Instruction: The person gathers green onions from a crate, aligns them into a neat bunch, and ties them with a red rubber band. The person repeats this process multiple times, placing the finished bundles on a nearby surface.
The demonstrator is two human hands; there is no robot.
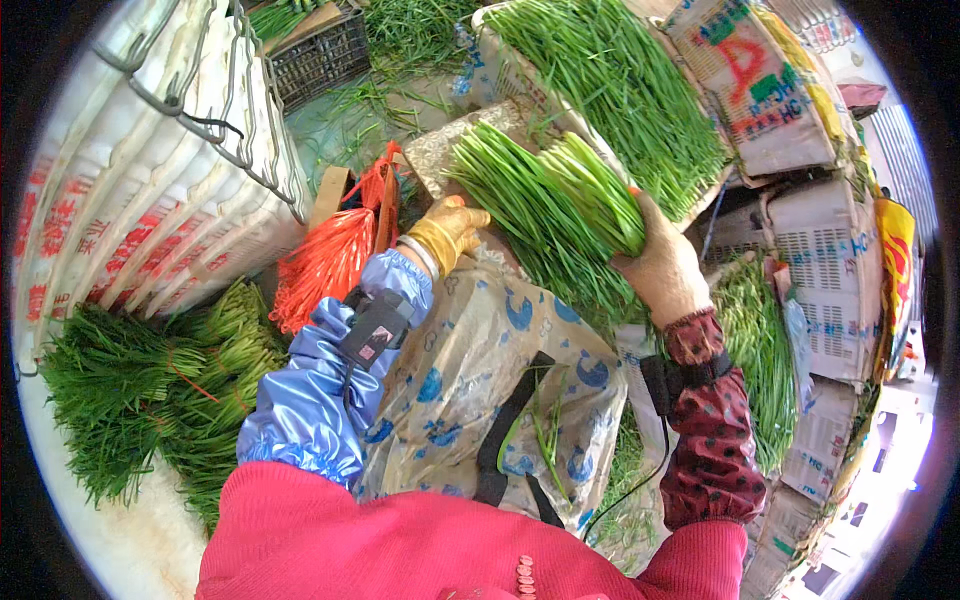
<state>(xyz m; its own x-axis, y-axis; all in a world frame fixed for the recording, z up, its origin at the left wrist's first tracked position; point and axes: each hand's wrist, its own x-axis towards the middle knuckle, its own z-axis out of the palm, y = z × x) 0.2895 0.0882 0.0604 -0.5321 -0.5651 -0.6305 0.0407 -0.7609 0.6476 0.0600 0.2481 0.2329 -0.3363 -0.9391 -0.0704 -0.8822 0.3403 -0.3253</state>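
Note:
My right hand (664,262), in a pale glove, is shut around the cut ends of a small bunch of garlic chives (589,191). That bunch lies over a larger loose pile of chives (525,214), on a patterned board (439,154) before me. At the pile's left edge is my left hand (448,234) in a yellow rubber glove, thumb and fingers a little apart and nothing visible in them. Whether its fingertips touch the stems is unclear. Just left of it hangs a bundle of red plastic ties (326,262).
Tied chive bundles (165,375) lie at left, below stacked white plastic crates (150,187) with wire handles. A crate (622,90) heaped with chives stands beyond the board. More chives (754,360) and white boxes (825,262) line the right. A plastic apron (487,360) covers my lap.

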